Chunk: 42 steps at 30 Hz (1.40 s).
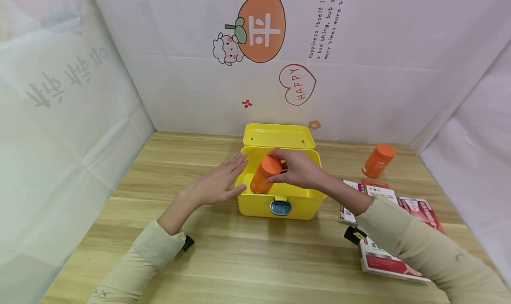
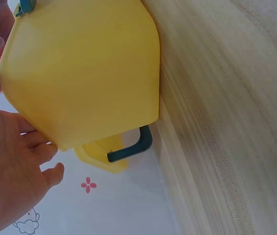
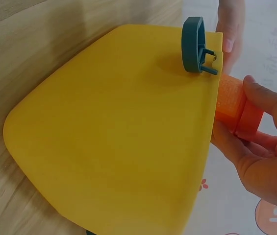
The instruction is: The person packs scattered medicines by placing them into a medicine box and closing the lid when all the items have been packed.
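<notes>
A yellow box (image 1: 255,206) stands on the wooden table with its lid (image 1: 277,136) tipped back and a grey-blue latch (image 1: 281,207) on its front. My right hand (image 1: 301,168) pinches an orange bottle (image 1: 261,179) near its cap, the bottle tilted and partly down inside the box. In the right wrist view the box wall hides the lower part of this bottle (image 3: 230,102). At the box's left rim my left hand (image 1: 217,182) lies with fingers extended; in the left wrist view its fingers (image 2: 40,144) are right at the box edge.
A second orange bottle (image 1: 378,161) stands at the back right. Several flat boxes lie on the right, among them a red and white box (image 1: 391,264) under the right forearm and a red box (image 1: 421,211). White printed cloth (image 1: 359,95) walls the table's back and sides.
</notes>
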Each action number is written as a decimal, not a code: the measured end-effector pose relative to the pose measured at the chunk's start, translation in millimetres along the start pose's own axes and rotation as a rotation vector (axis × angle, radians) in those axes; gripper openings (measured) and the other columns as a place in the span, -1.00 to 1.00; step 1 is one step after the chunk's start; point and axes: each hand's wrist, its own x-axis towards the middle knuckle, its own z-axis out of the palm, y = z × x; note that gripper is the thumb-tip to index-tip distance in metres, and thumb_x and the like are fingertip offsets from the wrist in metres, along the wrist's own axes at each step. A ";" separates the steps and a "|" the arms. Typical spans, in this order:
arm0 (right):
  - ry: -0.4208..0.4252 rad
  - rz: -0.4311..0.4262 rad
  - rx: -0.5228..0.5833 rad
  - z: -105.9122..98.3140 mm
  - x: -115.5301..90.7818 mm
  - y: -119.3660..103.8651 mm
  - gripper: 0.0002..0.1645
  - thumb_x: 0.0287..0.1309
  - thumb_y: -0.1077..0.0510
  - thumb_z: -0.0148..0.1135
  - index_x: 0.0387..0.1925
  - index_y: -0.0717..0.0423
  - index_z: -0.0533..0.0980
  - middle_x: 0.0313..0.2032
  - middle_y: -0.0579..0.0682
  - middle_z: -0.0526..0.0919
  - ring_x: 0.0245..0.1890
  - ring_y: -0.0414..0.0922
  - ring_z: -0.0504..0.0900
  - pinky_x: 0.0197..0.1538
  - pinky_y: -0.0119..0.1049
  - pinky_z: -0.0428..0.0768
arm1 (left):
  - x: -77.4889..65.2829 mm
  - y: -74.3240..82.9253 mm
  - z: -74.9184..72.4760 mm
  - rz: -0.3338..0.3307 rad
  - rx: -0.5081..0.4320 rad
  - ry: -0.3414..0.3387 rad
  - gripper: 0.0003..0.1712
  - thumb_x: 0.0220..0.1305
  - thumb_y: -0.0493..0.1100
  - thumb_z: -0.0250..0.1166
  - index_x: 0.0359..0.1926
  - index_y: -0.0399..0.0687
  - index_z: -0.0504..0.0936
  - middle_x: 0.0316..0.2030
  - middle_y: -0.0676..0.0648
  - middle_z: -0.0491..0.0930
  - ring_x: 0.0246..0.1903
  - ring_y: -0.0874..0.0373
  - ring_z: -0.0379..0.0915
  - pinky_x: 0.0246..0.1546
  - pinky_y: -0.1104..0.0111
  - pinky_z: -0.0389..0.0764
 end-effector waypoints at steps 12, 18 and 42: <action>-0.082 -0.017 -0.091 11.0 16.2 -5.0 -0.34 -0.01 0.05 0.57 0.14 0.13 0.53 -0.06 -0.02 0.69 -0.17 -0.12 0.58 -0.08 -0.31 0.63 | 0.4 -1.1 0.4 -0.003 0.018 -0.013 -0.13 0.52 0.24 -0.10 0.58 -0.19 -0.08 0.60 -0.13 -0.19 0.60 0.00 -0.30 0.57 0.05 -0.02; -0.134 -0.027 -0.098 13.8 22.0 -7.4 -0.35 -0.02 0.11 0.57 0.13 0.15 0.53 -0.05 0.00 0.68 -0.15 -0.11 0.57 -0.06 -0.32 0.62 | 0.2 -0.9 1.0 -0.001 0.016 -0.024 -0.11 0.52 0.26 -0.12 0.58 -0.18 -0.13 0.60 -0.12 -0.21 0.60 0.01 -0.32 0.57 0.05 -0.03; -0.262 -0.062 -0.172 27.8 43.5 -13.4 -0.39 0.00 0.09 0.56 0.08 0.20 0.54 -0.14 -0.01 0.67 -0.23 -0.16 0.54 -0.13 -0.43 0.58 | 0.1 -3.8 2.0 0.007 0.007 -0.019 -0.10 0.53 0.27 -0.14 0.58 -0.18 -0.16 0.60 -0.15 -0.22 0.60 0.01 -0.33 0.57 0.06 -0.02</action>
